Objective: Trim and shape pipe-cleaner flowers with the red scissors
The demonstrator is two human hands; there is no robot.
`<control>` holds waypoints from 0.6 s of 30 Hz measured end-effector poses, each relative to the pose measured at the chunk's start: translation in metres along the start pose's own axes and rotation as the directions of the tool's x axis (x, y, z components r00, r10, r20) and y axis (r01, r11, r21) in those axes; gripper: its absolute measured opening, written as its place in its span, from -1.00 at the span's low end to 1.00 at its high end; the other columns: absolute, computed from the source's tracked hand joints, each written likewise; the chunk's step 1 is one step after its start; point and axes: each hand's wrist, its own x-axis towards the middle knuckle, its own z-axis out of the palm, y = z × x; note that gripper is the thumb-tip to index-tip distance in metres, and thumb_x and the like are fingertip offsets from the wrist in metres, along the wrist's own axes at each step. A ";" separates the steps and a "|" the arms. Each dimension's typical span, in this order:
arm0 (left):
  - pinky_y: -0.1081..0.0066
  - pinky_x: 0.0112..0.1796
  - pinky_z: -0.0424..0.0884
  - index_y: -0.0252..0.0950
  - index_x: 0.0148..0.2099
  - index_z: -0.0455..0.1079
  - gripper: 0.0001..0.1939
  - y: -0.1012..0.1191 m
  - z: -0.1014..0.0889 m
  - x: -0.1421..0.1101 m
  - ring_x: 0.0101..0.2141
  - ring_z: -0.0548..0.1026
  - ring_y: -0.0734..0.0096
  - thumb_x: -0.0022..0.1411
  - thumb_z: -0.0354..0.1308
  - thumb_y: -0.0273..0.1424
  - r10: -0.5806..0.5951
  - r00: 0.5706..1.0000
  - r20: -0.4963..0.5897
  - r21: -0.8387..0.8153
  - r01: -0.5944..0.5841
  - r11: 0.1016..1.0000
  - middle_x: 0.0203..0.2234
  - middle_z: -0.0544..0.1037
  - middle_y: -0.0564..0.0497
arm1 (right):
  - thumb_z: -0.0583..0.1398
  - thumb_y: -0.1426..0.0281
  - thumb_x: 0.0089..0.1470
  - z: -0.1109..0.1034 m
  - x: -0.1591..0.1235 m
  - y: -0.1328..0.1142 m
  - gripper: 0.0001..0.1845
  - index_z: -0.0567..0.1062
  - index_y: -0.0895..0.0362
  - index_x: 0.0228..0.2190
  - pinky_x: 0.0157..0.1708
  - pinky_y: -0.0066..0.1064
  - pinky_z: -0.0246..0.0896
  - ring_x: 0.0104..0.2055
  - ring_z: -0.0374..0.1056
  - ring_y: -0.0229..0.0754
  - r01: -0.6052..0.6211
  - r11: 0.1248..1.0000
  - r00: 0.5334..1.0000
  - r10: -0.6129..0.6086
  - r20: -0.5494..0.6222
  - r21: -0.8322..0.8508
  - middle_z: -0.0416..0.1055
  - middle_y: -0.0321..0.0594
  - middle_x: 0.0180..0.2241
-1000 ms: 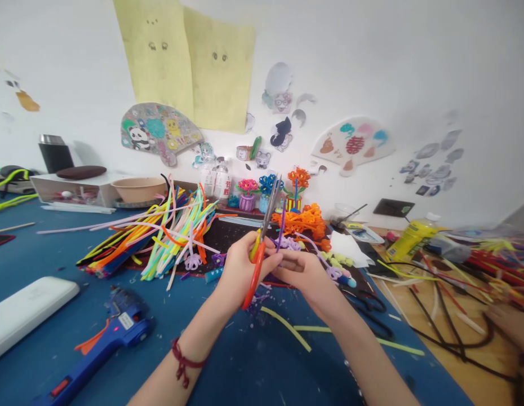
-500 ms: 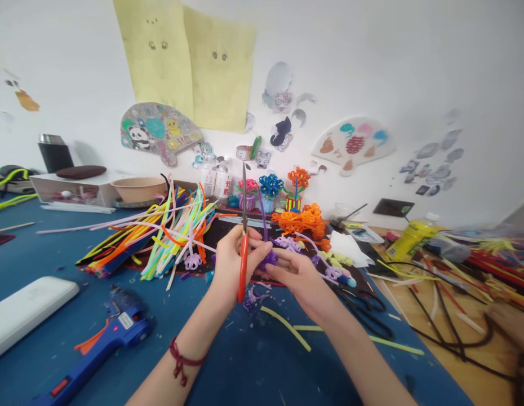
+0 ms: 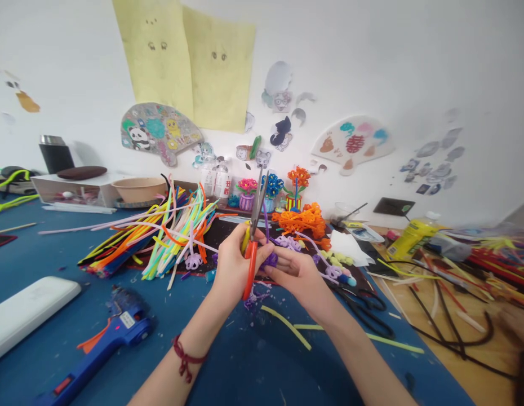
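Observation:
My left hand (image 3: pixel 236 260) is closed around a pair of scissors (image 3: pixel 252 239) with red and yellow handles, blades pointing up and slightly parted. Its thumb and fingertips also reach the purple pipe-cleaner flower (image 3: pixel 270 259). My right hand (image 3: pixel 298 268) pinches that flower from the other side, fingers curled about it. A purple stem (image 3: pixel 266 223) rises from between the hands, right of the blades. Fingers cover much of the flower. Purple scraps (image 3: pixel 256 298) lie on the blue table just below the hands.
Bundled pipe cleaners (image 3: pixel 177 237) lie to the left. A blue glue gun (image 3: pixel 112 344) rests at front left beside a white case (image 3: pixel 31 313). Orange pipe-cleaner flowers (image 3: pixel 306 220) and black scissors (image 3: pixel 365 310) are to the right, with a yellow bottle (image 3: pixel 414 235) beyond.
The scissors swung upright, showing their blades edge-on, then tilted right again with the blades slightly apart. The purple flower became visible between the hands, and its stem shifted left.

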 end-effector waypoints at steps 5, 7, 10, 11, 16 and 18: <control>0.62 -0.66 0.16 -0.24 -0.31 0.32 -0.75 -0.005 -0.003 0.000 -0.67 0.18 0.65 0.00 0.30 -0.30 0.055 0.998 0.025 0.046 -0.056 0.997 -0.64 0.27 0.22 | 0.29 0.26 0.02 0.000 -0.001 0.000 -0.57 0.50 0.07 -0.04 0.02 -0.13 0.30 -0.07 0.46 -0.03 0.016 1.000 1.000 -0.016 0.001 -0.015 0.55 -0.17 -0.14; 0.61 -0.67 0.16 -0.24 -0.32 0.33 -0.74 -0.004 -0.003 0.001 -0.67 0.17 0.64 -0.02 0.32 -0.29 0.038 0.999 0.027 0.038 -0.039 0.999 -0.64 0.29 0.21 | 0.30 0.25 0.00 0.000 0.000 0.000 -0.59 0.52 0.06 -0.08 0.01 -0.13 0.31 -0.07 0.46 -0.02 0.015 1.000 1.000 -0.015 -0.006 -0.026 0.55 -0.18 -0.15; 0.59 -0.64 0.21 -0.26 -0.35 0.34 -0.71 0.000 -0.002 0.001 -0.66 0.20 0.64 -0.07 0.34 -0.28 -0.011 1.000 0.010 0.008 0.011 1.000 -0.61 0.35 0.19 | 0.31 0.25 -0.01 -0.001 0.000 0.000 -0.60 0.53 0.06 -0.09 -0.01 -0.14 0.32 -0.05 0.45 -0.01 0.017 0.999 1.000 -0.017 -0.009 -0.047 0.55 -0.18 -0.15; 0.59 -0.64 0.22 -0.26 -0.35 0.34 -0.70 0.001 -0.001 0.001 -0.66 0.20 0.64 -0.08 0.35 -0.28 -0.029 1.000 0.005 -0.008 0.029 1.000 -0.61 0.35 0.19 | 0.31 0.26 -0.01 -0.002 0.000 -0.001 -0.60 0.53 0.07 -0.09 0.00 -0.15 0.32 -0.04 0.44 -0.01 0.015 0.999 1.000 -0.016 -0.009 -0.052 0.55 -0.18 -0.14; 0.55 -0.55 0.29 -0.29 -0.36 0.34 -0.67 0.001 -0.001 0.003 -0.60 0.32 0.60 -0.13 0.38 -0.29 -0.088 0.996 0.001 -0.143 0.087 0.986 -0.56 0.41 0.16 | 0.33 0.32 -0.04 -0.002 0.000 -0.001 -0.57 0.51 0.08 -0.08 0.02 -0.16 0.30 -0.04 0.44 -0.03 -0.006 1.000 1.000 0.006 -0.022 -0.010 0.54 -0.17 -0.13; 0.54 -0.47 0.34 -0.31 -0.36 0.35 -0.67 -0.001 -0.002 0.004 -0.52 0.40 0.56 -0.15 0.40 -0.32 -0.111 0.994 -0.009 -0.223 0.107 0.969 -0.53 0.43 0.13 | 0.36 0.35 -0.10 -0.002 -0.001 -0.001 -0.52 0.50 0.07 -0.07 0.01 -0.17 0.31 -0.06 0.45 -0.05 -0.024 0.999 0.999 0.025 -0.035 0.036 0.54 -0.18 -0.13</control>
